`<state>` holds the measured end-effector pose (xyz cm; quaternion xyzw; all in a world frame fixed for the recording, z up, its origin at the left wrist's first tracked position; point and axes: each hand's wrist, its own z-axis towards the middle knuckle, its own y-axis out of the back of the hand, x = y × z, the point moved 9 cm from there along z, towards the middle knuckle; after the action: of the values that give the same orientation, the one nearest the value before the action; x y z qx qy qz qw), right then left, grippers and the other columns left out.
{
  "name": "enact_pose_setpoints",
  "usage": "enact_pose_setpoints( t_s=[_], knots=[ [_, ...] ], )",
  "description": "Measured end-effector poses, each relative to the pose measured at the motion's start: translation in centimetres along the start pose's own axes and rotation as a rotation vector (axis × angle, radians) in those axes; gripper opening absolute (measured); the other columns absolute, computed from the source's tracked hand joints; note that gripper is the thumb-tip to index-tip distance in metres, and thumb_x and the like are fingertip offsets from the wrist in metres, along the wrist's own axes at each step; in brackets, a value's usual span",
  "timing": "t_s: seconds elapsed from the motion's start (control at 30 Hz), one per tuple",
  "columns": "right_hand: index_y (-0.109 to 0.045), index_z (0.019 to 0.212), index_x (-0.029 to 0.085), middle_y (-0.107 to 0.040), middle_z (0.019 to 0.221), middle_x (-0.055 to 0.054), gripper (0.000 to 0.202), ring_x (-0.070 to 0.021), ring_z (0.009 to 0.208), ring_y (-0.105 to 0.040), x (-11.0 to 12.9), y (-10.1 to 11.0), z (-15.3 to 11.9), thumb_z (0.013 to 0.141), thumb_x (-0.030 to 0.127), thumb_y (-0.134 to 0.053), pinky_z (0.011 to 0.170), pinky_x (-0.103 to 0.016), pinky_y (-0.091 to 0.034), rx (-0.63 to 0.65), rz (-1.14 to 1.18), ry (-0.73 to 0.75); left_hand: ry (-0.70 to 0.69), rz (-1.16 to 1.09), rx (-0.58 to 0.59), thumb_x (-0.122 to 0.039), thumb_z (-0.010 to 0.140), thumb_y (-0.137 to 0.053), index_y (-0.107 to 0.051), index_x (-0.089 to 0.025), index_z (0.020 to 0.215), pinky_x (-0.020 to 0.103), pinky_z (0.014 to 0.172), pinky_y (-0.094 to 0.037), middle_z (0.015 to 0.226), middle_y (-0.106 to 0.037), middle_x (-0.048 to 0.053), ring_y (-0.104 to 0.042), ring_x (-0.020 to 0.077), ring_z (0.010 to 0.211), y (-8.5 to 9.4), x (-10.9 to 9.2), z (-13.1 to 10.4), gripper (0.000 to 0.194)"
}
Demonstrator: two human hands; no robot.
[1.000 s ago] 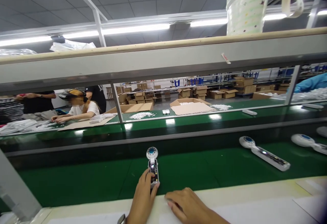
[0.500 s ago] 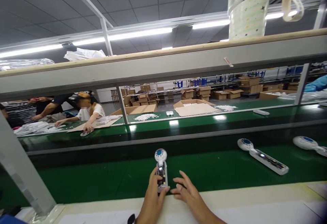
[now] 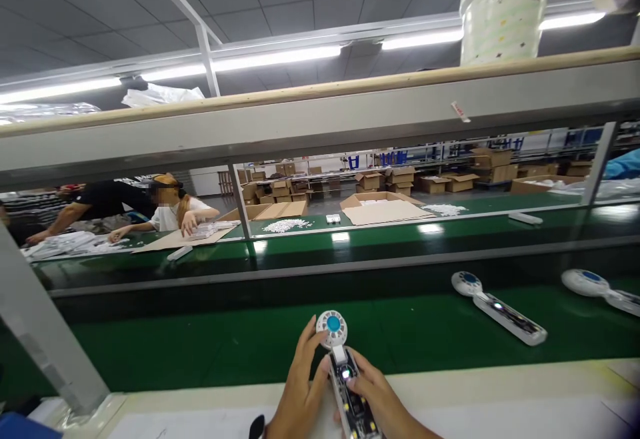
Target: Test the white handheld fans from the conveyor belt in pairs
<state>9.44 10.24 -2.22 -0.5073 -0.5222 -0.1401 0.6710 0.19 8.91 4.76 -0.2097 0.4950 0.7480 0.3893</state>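
Observation:
A white device with a round blue-centred head and an open body showing a circuit board and a lit spot [image 3: 352, 402] is between my hands at the near edge of the green belt. My left hand [image 3: 301, 382] touches its head and neck from the left, fingers curved against it. My right hand [image 3: 377, 385] wraps the body from the right, thumb on the circuit board. Two similar white devices lie on the belt to the right, one [image 3: 510, 317] with its board lit, the other [image 3: 590, 283] at the frame's edge.
A white ledge [image 3: 200, 404] runs along the front. A metal post [image 3: 45, 332] stands at left, and a shelf beam [image 3: 300, 115] crosses above. Beyond a rail, a person [image 3: 173, 212] handles white parts beside cardboard. Small white pieces [image 3: 287, 225] and boxes [image 3: 380, 209] lie farther back.
The held device has come nearer and tilted, its lower end to the right. My right hand has closed on its body; my left has shifted up to its head. Across the belt, the person's hand released a white part.

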Motion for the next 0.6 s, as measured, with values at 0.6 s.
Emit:
enact_pose_setpoints(
  t_s=[0.6],
  knots=[
    [-0.036, 0.121, 0.026, -0.057, 0.084, -0.002, 0.063, -0.0198, 0.066, -0.062, 0.2, -2.0, -1.5, 0.067, 0.041, -0.064, 0.058, -0.033, -0.048, 0.094, -0.056, -0.071, 0.016, 0.000, 0.115, -0.036, 0.092, -0.029, -0.026, -0.030, 0.134, 0.042, 0.106, -0.023, 0.147, -0.010, 0.003, -0.017, 0.0229, 0.132, -0.7, 0.8, -0.2, 0.043]
  ],
)
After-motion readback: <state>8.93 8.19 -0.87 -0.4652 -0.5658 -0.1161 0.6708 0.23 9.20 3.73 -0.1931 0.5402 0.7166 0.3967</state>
